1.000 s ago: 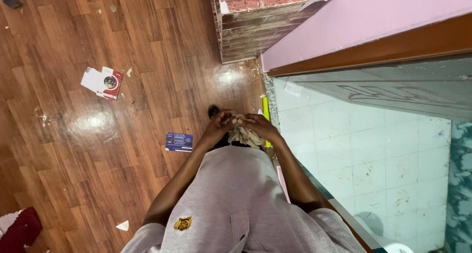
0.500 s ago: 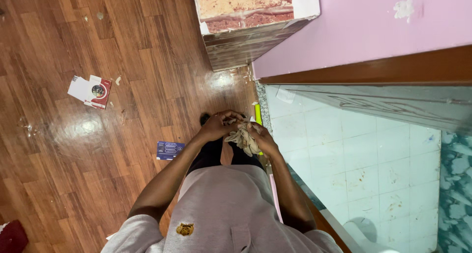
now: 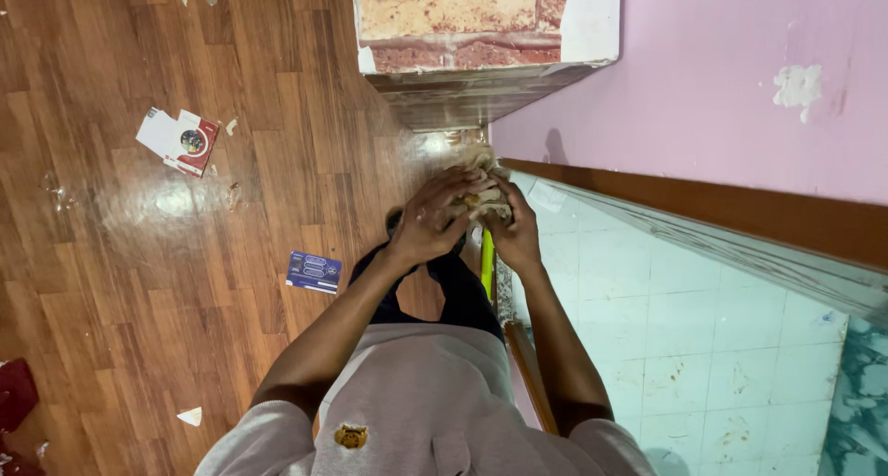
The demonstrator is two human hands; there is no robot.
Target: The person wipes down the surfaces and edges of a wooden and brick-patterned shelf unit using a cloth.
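Observation:
Both my hands are clasped around a bundle of beige mop strands (image 3: pixel 481 191) held up in front of me. My left hand (image 3: pixel 427 219) grips the bundle from the left side. My right hand (image 3: pixel 514 226) grips it from the right. A yellow-green handle (image 3: pixel 486 265) runs down from under the bundle between my arms. I stand at the threshold between a wooden floor and a tiled room.
A brick-patterned box (image 3: pixel 472 41) stands against the pink wall (image 3: pixel 740 87). A brown door frame (image 3: pixel 721 212) borders the white tiled floor (image 3: pixel 703 346). A blue card (image 3: pixel 313 272), a red and white carton (image 3: pixel 180 141) and paper scraps lie on the wooden floor (image 3: pixel 139 282).
My hands rose and moved forward with the mop strands, now bunched tighter near the wall corner. The yellow-green handle shows more below them.

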